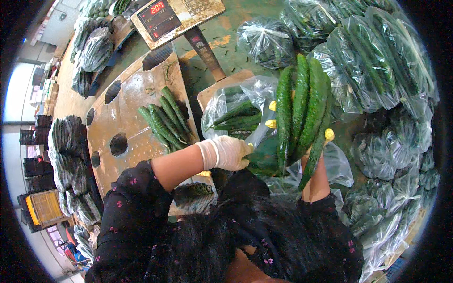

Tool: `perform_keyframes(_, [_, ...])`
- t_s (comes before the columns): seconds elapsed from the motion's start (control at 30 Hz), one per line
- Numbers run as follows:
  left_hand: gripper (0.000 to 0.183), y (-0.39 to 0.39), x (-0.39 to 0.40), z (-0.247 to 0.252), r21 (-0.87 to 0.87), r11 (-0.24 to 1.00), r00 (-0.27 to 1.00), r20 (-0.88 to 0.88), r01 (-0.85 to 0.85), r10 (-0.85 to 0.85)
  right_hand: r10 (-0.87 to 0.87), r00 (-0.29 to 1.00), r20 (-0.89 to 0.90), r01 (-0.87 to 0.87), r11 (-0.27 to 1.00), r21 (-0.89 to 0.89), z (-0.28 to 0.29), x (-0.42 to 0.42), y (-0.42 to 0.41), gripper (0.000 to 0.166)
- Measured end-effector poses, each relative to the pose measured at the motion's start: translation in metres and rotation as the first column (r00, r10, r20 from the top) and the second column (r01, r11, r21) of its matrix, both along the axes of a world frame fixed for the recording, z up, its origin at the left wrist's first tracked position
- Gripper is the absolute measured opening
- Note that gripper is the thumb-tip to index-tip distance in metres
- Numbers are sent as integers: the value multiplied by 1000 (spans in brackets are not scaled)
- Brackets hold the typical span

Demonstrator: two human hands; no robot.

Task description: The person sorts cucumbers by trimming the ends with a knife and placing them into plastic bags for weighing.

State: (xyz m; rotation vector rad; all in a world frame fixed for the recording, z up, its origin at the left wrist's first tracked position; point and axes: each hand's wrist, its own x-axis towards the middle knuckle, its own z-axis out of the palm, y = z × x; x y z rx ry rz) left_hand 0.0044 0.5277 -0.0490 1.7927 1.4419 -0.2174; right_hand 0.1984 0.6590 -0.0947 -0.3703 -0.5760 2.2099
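My left hand [230, 154], in a white glove with yellowish fingertips, pinches the edge of a clear plastic bag [267, 93]. The bag lies open on the platform of a weighing scale [244, 75], and several cucumbers [237, 118] are inside it. To the right, my right hand [271, 123] cradles a bunch of long green cucumbers [300, 102] from behind; its yellow fingertips show on both sides of them, and the palm is hidden. The scale's lit display [159, 17] stands on a post at the top. More loose cucumbers [168, 120] lie left of my left hand.
Clear bags packed with cucumbers [371, 63] crowd the right side, and one tied bag [265, 40] sits behind the scale. A worn brown board with holes [138, 92] spans the left. Beyond it stand more filled bags [65, 152] and a yellow-sided crate [44, 208].
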Motion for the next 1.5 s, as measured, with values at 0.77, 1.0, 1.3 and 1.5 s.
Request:
perform_keyframes(0.77, [22, -40, -68, -103, -103, 871, 723, -608, -481, 328, 559, 814, 158, -512, 819, -259, -122, -67, -13, 63])
perform_keyframes(1.0, [38, -91, -66, -74, 170, 497, 460, -215, -851, 861, 604, 797, -17, -571, 744, -348, -69, -29, -48, 76])
perform_keyframes(1.3, [27, -140, -51, -57, -339, -77, -214, 391, -938, 895, 505, 863, -5, -478, 813, -334, -60, 6, -46, 77])
perform_keyframes(1.5, [12, -43, -78, -14, 754, 135, 524, 305, -643, 795, 586, 810, 31, -548, 775, -315, -57, -2, -49, 78])
